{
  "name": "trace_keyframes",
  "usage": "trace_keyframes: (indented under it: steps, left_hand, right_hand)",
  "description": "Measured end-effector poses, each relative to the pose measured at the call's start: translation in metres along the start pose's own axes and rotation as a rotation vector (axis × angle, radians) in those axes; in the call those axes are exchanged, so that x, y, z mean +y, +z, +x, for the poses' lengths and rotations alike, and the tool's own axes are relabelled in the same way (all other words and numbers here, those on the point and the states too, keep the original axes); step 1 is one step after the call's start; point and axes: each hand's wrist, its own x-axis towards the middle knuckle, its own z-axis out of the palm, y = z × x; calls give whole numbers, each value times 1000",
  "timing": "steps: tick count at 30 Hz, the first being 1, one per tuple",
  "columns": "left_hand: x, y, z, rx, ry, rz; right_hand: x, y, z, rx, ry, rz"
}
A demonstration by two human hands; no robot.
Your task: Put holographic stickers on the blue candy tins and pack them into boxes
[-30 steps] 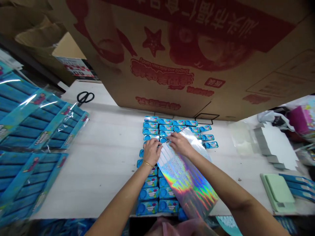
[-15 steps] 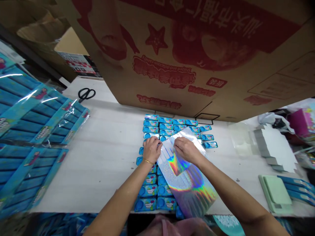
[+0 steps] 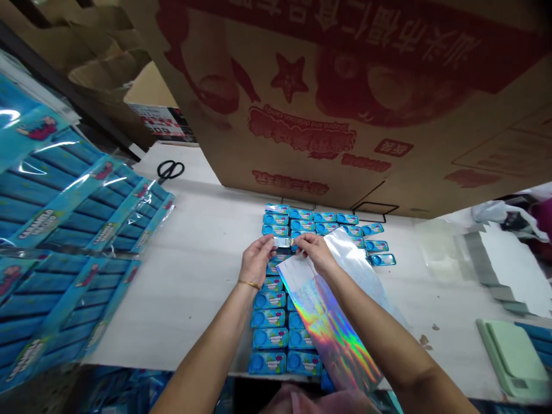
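Note:
Rows of small blue tins (image 3: 269, 318) lie on the white table. A small shiny strip (image 3: 282, 242) spans the gap between my two hands, over a tin in the left column. My left hand (image 3: 257, 260) pinches its left end, a gold bangle on the wrist. At its right end, the fingertips of my right hand (image 3: 317, 252) are pressed together. A silver rainbow-sheen sheet (image 3: 332, 322) lies slantwise over the tins, partly under my right forearm.
A large printed carton (image 3: 319, 138) stands behind the tins. Bagged blue packs (image 3: 56, 213) are stacked at left, near black scissors (image 3: 171, 169). At right are a pale green scale (image 3: 513, 353) and white card stacks (image 3: 513, 264).
Both hands have moved off the sheet to the tin above it, with the small strip now between them. The sheet's top edge lies uncovered. The view has shifted slightly left.

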Motion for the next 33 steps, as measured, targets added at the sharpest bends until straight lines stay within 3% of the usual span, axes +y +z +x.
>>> trace_keyframes:
  steps: [7, 14, 22, 26, 31, 33]
  left_hand:
    - [12, -21, 59, 148, 199, 191]
    - [12, -24, 117, 115, 324, 338]
    - [-7, -29, 135, 89, 249, 346]
    - [-13, -30, 132, 161, 284, 597]
    - [-2, -33, 115, -18, 421, 989]
    - [10, -36, 106, 22, 403, 1097]
  right_hand:
    - [4, 42, 39, 276, -278, -380]
    - [-2, 57, 71, 427, -277, -777]
    - [-2, 57, 78, 391, -225, -1046]
    - [-5, 52, 67, 291, -360, -1217]
    - [0, 45, 56, 24, -552, -1395]
    - [2, 33, 57, 2, -572, -1360]
